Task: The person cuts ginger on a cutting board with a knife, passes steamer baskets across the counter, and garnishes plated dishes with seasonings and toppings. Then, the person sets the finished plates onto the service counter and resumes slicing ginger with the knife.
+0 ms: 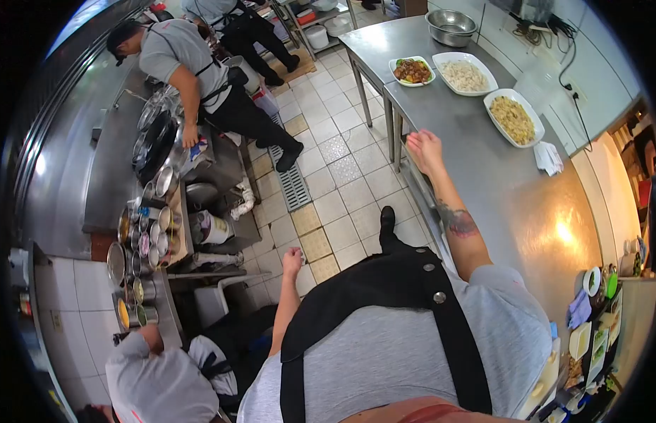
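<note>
My left hand (292,261) hangs over the tiled floor with its fingers curled closed. A small whitish bit shows at its fingers, too small to name. My right hand (425,152) is held beside the edge of the steel table (476,166), its fingers loosely bent and partly apart, with nothing visible in them. Nearest to it on the table are a dish of browned food with green pieces (412,71), a white dish of pale strips (465,75) and a white dish of yellow fried rice or similar food (512,118).
Metal bowls (451,27) stand at the table's far end, and a crumpled white cloth (549,158) lies near its right edge. One co-worker (183,60) leans over a wok (155,144) at left; another person (159,374) is close at lower left. A drain grate (291,185) crosses the floor.
</note>
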`<action>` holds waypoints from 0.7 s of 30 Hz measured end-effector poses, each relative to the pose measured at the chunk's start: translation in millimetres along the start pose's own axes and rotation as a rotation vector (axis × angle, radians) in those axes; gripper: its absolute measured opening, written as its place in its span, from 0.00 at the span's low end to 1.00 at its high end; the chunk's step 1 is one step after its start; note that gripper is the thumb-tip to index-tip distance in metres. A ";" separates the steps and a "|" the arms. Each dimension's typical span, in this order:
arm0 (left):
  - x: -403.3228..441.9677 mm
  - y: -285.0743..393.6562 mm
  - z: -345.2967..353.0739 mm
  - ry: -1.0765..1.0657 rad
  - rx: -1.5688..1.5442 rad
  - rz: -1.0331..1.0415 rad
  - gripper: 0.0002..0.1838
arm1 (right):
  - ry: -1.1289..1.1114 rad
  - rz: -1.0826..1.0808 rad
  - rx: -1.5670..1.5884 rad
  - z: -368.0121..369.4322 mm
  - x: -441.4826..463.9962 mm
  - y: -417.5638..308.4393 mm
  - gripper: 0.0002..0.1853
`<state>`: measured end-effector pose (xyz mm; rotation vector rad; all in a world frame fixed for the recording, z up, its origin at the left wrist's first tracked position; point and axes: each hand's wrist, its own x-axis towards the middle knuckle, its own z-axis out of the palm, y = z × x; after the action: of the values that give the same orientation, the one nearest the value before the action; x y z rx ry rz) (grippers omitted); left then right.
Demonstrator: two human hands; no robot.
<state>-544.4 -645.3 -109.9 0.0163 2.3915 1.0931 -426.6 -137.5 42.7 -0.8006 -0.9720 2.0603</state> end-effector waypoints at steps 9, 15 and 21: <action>82.6 26.4 26.0 -0.246 0.172 -0.201 0.13 | 0.307 -0.117 0.031 60.7 221.8 37.7 0.21; 199.1 111.5 14.8 -0.257 0.187 -0.152 0.13 | 0.466 -0.129 0.141 77.4 253.4 38.4 0.18; 342.6 208.4 37.1 -0.474 0.339 0.061 0.12 | 0.691 -0.049 -0.219 65.9 259.3 43.2 0.08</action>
<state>-866.5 -404.8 -133.1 0.4196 2.1165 0.6080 -635.2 25.0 -17.0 -1.4572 -0.8042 1.4666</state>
